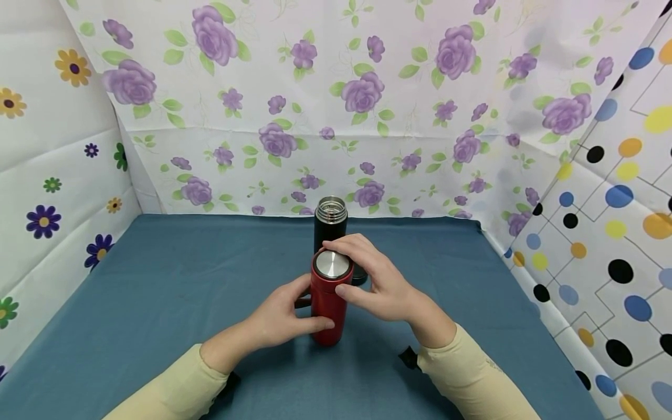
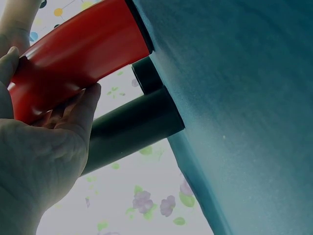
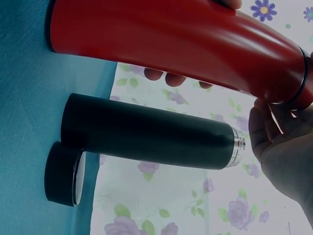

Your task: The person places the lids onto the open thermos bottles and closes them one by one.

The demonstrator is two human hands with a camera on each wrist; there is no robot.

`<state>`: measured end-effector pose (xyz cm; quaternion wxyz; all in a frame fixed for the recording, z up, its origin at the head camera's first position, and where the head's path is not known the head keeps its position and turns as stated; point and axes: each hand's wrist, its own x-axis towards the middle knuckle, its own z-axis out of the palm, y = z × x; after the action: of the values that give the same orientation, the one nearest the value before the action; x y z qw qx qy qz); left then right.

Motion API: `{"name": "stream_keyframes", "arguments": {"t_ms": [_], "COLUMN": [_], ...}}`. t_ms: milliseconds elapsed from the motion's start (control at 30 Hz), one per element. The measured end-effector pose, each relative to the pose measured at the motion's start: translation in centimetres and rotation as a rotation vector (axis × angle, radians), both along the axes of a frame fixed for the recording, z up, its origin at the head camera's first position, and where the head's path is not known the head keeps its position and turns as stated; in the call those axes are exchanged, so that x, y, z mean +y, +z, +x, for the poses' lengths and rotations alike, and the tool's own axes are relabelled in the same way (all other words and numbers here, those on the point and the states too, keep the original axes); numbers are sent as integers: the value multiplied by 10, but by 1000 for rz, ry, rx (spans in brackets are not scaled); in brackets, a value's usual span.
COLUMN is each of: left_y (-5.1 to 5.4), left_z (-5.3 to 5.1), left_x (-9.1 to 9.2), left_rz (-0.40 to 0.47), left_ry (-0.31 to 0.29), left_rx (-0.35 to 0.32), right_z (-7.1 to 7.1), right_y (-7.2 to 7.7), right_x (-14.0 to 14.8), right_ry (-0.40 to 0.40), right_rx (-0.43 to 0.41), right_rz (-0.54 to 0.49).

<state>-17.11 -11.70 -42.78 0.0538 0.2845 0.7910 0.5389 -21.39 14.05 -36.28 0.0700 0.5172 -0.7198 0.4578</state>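
Nearest are the two pale yellow sleeves, the left one [image 1: 175, 382] and the right one [image 1: 472, 367], reaching in from the bottom edge of the head view. The left hand [image 1: 278, 315] grips the lower body of the red flask [image 1: 329, 312], its thumb across the near side and its fingers bent round the other side; the gap between thumb and fingers is filled by the flask. The red flask stands upright on the worktop, near the middle, between the two hands. The right hand [image 1: 380, 280] holds the flask's lid [image 1: 334, 265], thumb on the near side and fingers arched over the far edge. The lid sits on the flask, with a round silver top and a dark seam beneath it in the right wrist view.

Just behind stands the black flask [image 1: 331, 230], upright and partly hidden, its threaded metal neck bare. A black cap [image 3: 61, 174] rests beside its foot, white rim upward. The blue-covered worktop [image 1: 210, 262] runs back to a purple-rose cloth [image 1: 315, 76]. A daisy-print cloth [image 1: 42, 146] hangs at the left, a dotted cloth [image 1: 598, 233] at the right.
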Motion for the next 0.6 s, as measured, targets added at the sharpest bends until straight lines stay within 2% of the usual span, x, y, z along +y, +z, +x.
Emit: {"name": "stream_keyframes", "arguments": {"t_ms": [600], "left_y": [-1], "left_z": [0], "left_x": [0], "left_rz": [-4], "left_ry": [-2], "left_rx": [2], "right_z": [3], "right_y": [3], "right_x": [0], "right_ry": [-96], "right_rx": [29], "right_rz": [15]}}
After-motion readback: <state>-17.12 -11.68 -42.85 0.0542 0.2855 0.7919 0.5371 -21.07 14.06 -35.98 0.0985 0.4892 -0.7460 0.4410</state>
